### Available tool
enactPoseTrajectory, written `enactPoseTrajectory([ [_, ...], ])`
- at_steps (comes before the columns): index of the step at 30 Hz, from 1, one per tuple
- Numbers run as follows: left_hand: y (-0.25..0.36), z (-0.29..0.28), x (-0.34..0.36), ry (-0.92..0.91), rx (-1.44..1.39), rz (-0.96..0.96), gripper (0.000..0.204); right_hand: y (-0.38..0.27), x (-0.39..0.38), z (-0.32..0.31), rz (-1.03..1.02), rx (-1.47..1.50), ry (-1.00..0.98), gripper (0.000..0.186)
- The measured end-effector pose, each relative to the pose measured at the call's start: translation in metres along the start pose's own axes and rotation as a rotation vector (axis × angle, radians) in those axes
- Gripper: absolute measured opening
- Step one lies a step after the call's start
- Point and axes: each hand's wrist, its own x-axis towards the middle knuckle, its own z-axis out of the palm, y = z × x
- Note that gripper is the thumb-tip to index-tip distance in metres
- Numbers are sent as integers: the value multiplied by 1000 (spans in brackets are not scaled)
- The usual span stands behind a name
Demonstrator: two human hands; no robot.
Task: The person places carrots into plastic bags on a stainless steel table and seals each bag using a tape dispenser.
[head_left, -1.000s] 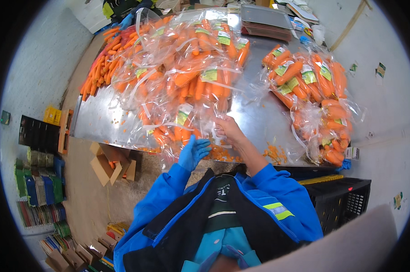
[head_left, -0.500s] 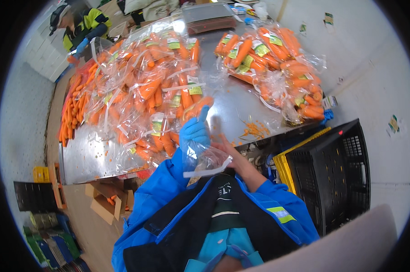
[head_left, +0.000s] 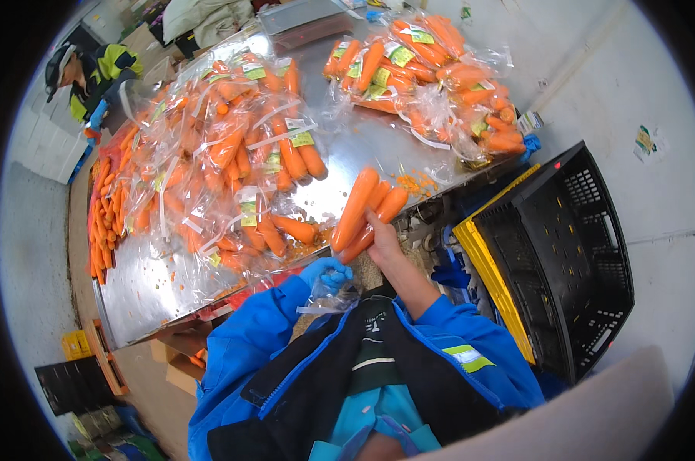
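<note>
Several thick carrots (head_left: 357,209) lie side by side in what looks like a clear plastic bag, raised tilted over the table's front edge. My bare right hand (head_left: 384,242) wraps round them from the right side. Below their lower end, my blue-gloved left hand (head_left: 326,275) is closed on the bag's gathered neck. The bag's loose clear end (head_left: 328,300), with a white strip, hangs under the glove against my jacket. Just left of the carrots, a big heap of bagged carrots (head_left: 232,146) with green-yellow labels covers the metal table (head_left: 147,269).
A second heap of bagged carrots (head_left: 409,69) is at the back right, near a flat grey scale-like device (head_left: 305,19). Black crates (head_left: 555,253) with a yellow one (head_left: 493,284) stand at right. A co-worker (head_left: 94,77) is at far left. Orange scraps (head_left: 415,183) dot the table.
The carrots have swung upright and into clearer view, with my right hand now round their side. My left hand has come down to the bag's neck, its raised finger now curled.
</note>
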Motion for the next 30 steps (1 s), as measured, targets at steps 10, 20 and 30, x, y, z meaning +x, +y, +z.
enactPoseTrajectory([
  [10,-5,47,27,1089,1562,920,25,-65,32,6,-38,-605,-121,39],
  [20,-1,69,42,417,117,1025,25,-118,113,-33,-755,-1831,-163,13],
  [30,-47,32,33,282,-332,929,48,-103,103,5,-633,-1741,-486,12],
])
